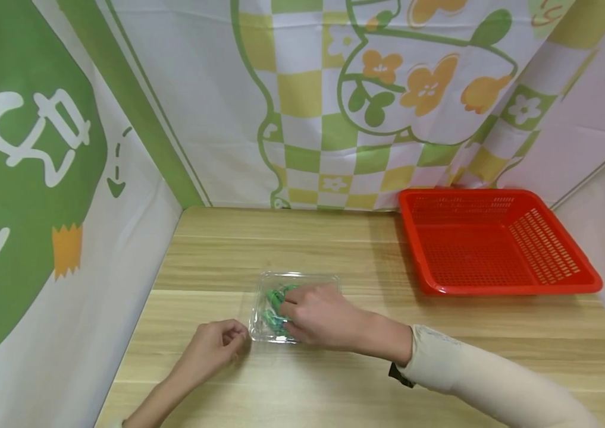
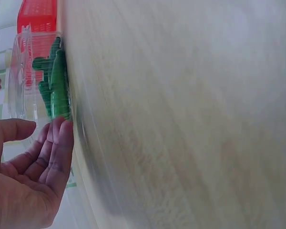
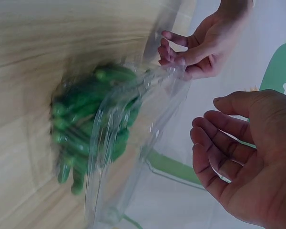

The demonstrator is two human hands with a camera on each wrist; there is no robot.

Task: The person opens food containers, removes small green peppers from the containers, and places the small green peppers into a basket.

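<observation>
- White cloth patterned in green, yellow and orange hangs at the back.
- Pale wooden table spans the space before it.
- Red plastic basket stands at the table's far right.
- Clear plastic box sits on the table, left of the basket.
- Right hand is above the box, fingers loosely bent, thumb apart, holding nothing.
- Left hand is at the box's near left corner, thumb and fingers apart; whether they touch it, I cannot tell.
- Green pieces, long and smooth, lie inside the box.
</observation>
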